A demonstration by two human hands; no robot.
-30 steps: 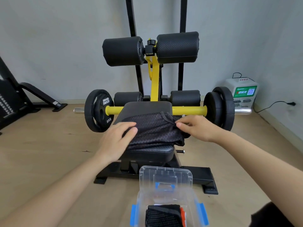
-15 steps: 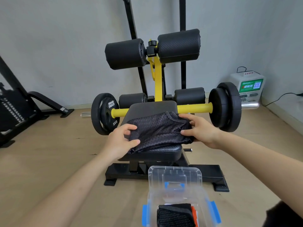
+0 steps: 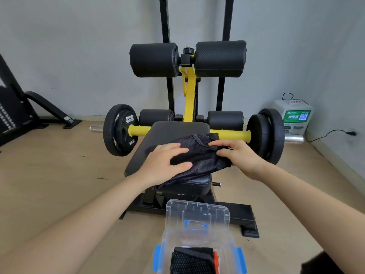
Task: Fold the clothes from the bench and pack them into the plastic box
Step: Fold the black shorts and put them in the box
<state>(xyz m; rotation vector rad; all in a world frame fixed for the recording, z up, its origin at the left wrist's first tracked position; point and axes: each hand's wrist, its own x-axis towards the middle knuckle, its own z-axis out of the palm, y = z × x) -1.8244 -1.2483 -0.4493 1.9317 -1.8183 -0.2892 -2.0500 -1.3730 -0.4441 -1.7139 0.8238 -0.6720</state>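
Note:
A black mesh garment (image 3: 199, 155) lies bunched on the black padded bench seat (image 3: 177, 128). My left hand (image 3: 164, 163) grips its left part, thumb below and fingers on top. My right hand (image 3: 237, 153) pinches its right edge near the waistband. On the floor in front stands the clear plastic box (image 3: 197, 230) with blue latches, its lid tipped up at the back. Inside it lies a folded black mesh piece (image 3: 189, 260) with an orange edge beside it.
The bench belongs to a yellow and black gym machine (image 3: 189, 89) with weight plates (image 3: 120, 130) on both sides. A white charging unit (image 3: 294, 117) stands at the right wall, a cable on the floor. Black equipment (image 3: 13, 115) sits far left.
Both hands have drawn closer together and gathered the garment into a smaller bundle toward the seat's right side. The view has shifted slightly.

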